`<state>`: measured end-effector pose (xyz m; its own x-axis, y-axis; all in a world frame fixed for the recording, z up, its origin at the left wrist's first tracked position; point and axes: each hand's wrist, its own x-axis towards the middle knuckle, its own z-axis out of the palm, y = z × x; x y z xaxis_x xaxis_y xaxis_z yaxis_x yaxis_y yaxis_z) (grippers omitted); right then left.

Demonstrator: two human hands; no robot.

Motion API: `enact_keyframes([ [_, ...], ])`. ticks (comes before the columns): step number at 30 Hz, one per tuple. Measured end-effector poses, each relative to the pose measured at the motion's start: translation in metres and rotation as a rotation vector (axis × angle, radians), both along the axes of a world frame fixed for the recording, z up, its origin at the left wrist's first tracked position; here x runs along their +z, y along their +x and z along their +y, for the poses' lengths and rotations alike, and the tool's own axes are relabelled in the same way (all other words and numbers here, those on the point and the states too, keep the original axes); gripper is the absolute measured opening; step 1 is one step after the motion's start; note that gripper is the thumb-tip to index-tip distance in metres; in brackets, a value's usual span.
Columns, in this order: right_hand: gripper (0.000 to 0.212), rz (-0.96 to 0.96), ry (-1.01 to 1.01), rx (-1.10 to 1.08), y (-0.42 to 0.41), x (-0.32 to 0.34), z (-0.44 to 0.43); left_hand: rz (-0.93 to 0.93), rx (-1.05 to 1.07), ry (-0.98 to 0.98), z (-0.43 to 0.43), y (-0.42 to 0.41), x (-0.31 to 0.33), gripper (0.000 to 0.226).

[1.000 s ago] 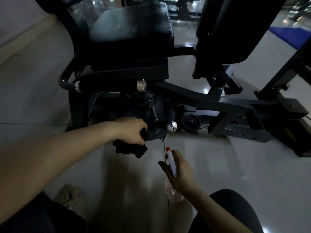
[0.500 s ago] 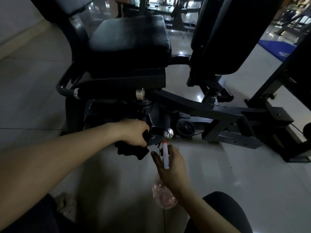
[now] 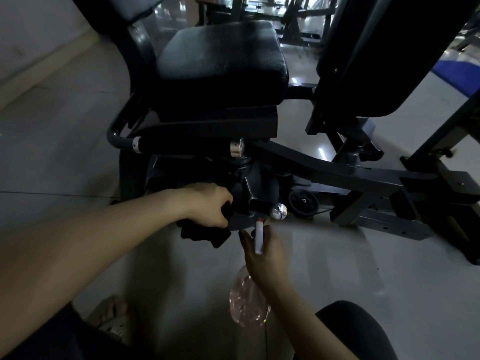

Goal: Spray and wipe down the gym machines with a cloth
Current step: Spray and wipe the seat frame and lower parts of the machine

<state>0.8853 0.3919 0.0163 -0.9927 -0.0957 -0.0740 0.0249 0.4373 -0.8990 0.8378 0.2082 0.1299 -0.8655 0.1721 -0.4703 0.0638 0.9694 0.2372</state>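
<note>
Floor (image 3: 363,255): pale glossy tiles under all we see.
Machine (image 3: 337,170): dark steel frame on the floor, with a round hub (image 3: 259,188) low at its front.
Seat (image 3: 220,66): black padded cushion above the hub.
Left hand (image 3: 207,203): fingers curled round the cloth (image 3: 205,233), pressing it to the hub.
Right hand (image 3: 265,253): fingers wrapped round the spray bottle (image 3: 249,305) at its neck.
Spray bottle: clear body hangs below the right hand; we note its red-tipped nozzle aimed at the hub.
Cloth: black, bunched, drooping below the left hand.
Knob (image 3: 279,211): chrome, just beside the nozzle tip.
</note>
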Motion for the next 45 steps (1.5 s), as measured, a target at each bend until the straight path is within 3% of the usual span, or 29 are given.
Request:
enact_keyframes([
  [7, 0.058, 0.030, 0.303, 0.354, -0.004, -0.060, 0.001, 0.115, 0.106, 0.074, -0.007, 0.008, -0.011, 0.016],
  [12, 0.043, -0.063, 0.682, 0.424, -0.001, -0.090, -0.009, 0.096, 0.276, 0.089, -0.016, 0.014, -0.022, 0.032],
  [16, 0.036, -0.283, 0.584, 0.447, 0.001, -0.103, -0.020, -0.055, 0.424, 0.245, -0.023, 0.020, -0.023, 0.052],
  [21, 0.031, -0.398, 0.480, 0.541, 0.007, -0.115, -0.014, -0.167, 0.524, 0.333, -0.025, 0.017, -0.020, 0.037],
  [28, 0.036, -0.374, 0.580, 0.755, 0.003, -0.109, 0.004, -0.171, 0.445, 0.380, -0.011, 0.004, -0.015, 0.023],
  [31, 0.046, -0.391, 0.527, 0.721, -0.007, -0.091, 0.016, -0.164, 0.358, 0.337, 0.003, -0.002, -0.010, 0.018],
  [33, 0.038, -0.354, 0.446, 0.625, -0.018, -0.066, 0.029, -0.164, 0.299, 0.324, 0.013, -0.007, -0.009, 0.026],
  [36, 0.021, -0.313, 0.062, 0.400, -0.028, -0.012, 0.045, -0.173, 0.233, 0.372, 0.027, -0.008, -0.010, 0.026],
  [40, 0.031, -0.488, -0.499, 0.210, -0.029, 0.044, 0.065, -0.320, 0.198, 0.538, 0.048, -0.004, -0.008, 0.030],
  [42, 0.029, -0.509, -0.573, 0.208, -0.028, 0.055, 0.075, -0.414, 0.167, 0.619, 0.054, -0.002, -0.006, 0.039],
  [45, 0.012, -0.428, -0.474, 0.249, -0.028, 0.065, 0.090, -0.431, 0.098, 0.618, 0.055, -0.001, -0.006, 0.046],
])
